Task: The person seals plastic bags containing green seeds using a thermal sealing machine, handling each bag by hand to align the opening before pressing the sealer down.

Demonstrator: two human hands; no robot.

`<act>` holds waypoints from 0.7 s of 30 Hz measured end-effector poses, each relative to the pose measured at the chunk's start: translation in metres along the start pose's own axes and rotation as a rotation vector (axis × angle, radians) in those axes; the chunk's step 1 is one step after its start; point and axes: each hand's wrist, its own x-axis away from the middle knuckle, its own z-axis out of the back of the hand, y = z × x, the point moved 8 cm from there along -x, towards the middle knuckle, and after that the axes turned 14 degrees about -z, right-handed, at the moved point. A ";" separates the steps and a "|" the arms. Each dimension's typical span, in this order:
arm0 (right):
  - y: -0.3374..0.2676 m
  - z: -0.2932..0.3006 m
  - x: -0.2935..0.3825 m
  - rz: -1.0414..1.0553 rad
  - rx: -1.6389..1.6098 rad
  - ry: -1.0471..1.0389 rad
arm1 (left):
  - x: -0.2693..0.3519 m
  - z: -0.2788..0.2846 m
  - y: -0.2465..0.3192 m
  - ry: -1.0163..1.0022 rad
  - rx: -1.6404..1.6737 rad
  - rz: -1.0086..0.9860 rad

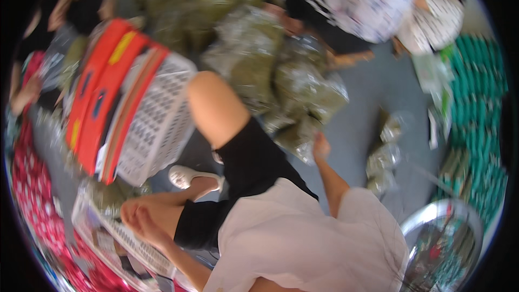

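Observation:
My right hand (pixel 321 148) closes on the edge of a clear plastic bag (pixel 300 138) with olive-green contents, low in front of me. Larger bags of the same kind (pixel 251 56) lie just beyond it. My left hand (pixel 144 225) is at my left knee, its fingers bent and blurred. I see nothing in it, but its palm side is hidden. Near that hand stands a white plastic basket (pixel 134 241) with mixed things inside. Ahead of my left side, a red casing (pixel 107 93) with yellow labels rests against an upturned white perforated plastic basket (pixel 156 117).
Small clear packets (pixel 383 160) lie in a row on the grey floor (pixel 357 101). Green packages (pixel 476 89) are stacked at the right, near a round metal basin (pixel 442 243). Pink-red packages (pixel 36 186) line the left. Other people (pixel 369 0) sit across and at upper left.

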 end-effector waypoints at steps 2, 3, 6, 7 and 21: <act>-0.011 0.024 0.005 0.163 -0.142 -0.059 | -0.001 0.001 0.003 -0.042 0.025 -0.013; -0.016 0.039 0.009 0.198 -0.219 -0.074 | 0.001 -0.003 0.002 -0.050 0.073 0.032; -0.034 0.070 0.017 0.124 -0.355 -0.193 | 0.006 -0.003 -0.003 -0.100 0.068 0.029; -0.050 0.089 0.024 0.132 -0.478 -0.218 | 0.009 -0.003 0.000 -0.121 0.059 0.015; -0.337 0.363 0.163 1.092 -0.975 -0.211 | 0.054 -0.169 0.160 -0.953 0.265 -0.503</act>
